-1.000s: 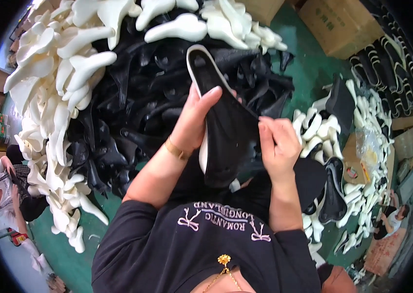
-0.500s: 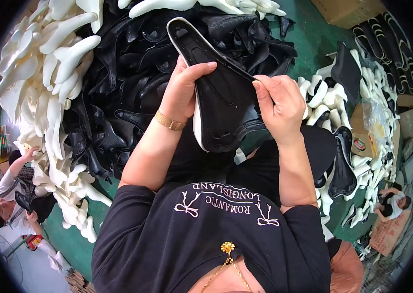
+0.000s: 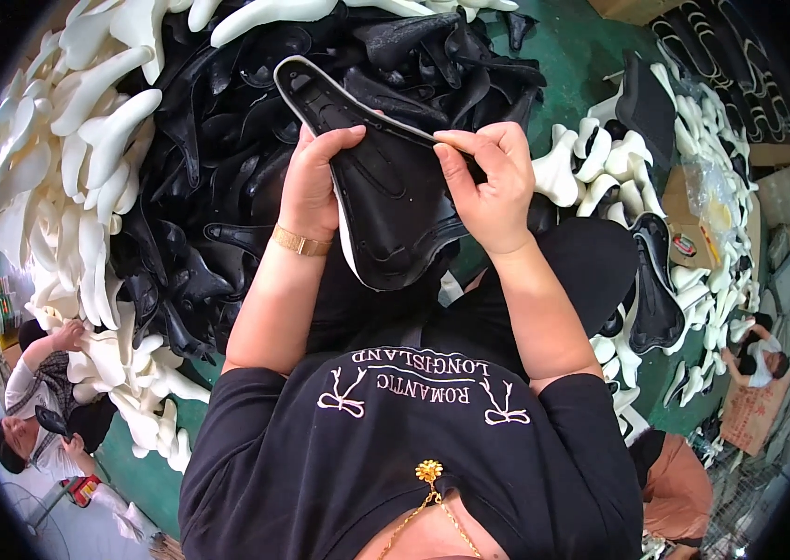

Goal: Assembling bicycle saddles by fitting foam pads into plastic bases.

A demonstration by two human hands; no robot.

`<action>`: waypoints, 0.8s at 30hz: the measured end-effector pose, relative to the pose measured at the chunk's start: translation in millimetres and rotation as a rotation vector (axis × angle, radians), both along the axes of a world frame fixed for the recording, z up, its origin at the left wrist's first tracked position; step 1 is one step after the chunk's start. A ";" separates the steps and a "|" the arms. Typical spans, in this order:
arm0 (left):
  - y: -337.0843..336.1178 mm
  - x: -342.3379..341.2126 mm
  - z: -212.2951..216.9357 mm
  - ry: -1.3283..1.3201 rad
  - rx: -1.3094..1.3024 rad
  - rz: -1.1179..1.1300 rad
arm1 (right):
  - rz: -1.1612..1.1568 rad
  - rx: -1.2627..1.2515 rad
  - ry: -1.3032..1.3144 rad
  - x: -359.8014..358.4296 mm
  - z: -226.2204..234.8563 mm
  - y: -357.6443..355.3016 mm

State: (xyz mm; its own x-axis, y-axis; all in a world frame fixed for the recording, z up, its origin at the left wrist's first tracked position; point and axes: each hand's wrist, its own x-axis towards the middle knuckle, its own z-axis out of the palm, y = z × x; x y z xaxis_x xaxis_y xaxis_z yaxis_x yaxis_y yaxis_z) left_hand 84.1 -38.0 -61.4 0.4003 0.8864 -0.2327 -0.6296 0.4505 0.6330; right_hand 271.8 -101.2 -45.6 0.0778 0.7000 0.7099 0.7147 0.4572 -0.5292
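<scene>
Left grip (image 3: 314, 191), right grip (image 3: 493, 187) and black seat (image 3: 390, 201) have all shifted left in view. Left grip holds the seat's side; right grip pinches its edge (image 3: 376, 114). Seat is between them. Pulling too hard might tear that edge.

Head view: recorded by the left fisheye worn on the person's head, aimed downward. Black shirt (image 3: 413, 443) seen near at the lower edge; left hand (image 3: 311, 187) and right hand (image 3: 496, 191) framed above centre; green floor (image 3: 574, 58) taken in farther off. Straight edges are bowed.
</scene>
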 end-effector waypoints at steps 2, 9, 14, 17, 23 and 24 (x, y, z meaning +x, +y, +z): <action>-1.1 -1.5 -1.1 0.035 0.042 0.009 | -0.007 -0.020 0.009 3.1 -6.1 -2.3; -8.8 3.9 13.1 -0.008 0.015 0.098 | 0.311 -0.758 1.212 3.9 -21.7 -24.7; -10.7 3.4 14.3 -0.002 0.041 0.179 | 0.155 -0.600 0.811 -0.8 -33.3 -18.5; -6.8 7.2 14.8 -0.064 0.052 0.192 | 0.135 -0.509 0.722 3.3 -29.6 -22.5; 13.1 -7.7 29.6 0.119 0.309 0.370 | 0.139 -0.563 0.740 12.7 -23.3 -40.2; 9.6 -6.0 32.8 0.226 0.379 0.389 | 0.116 -0.552 0.725 14.3 -17.4 -43.2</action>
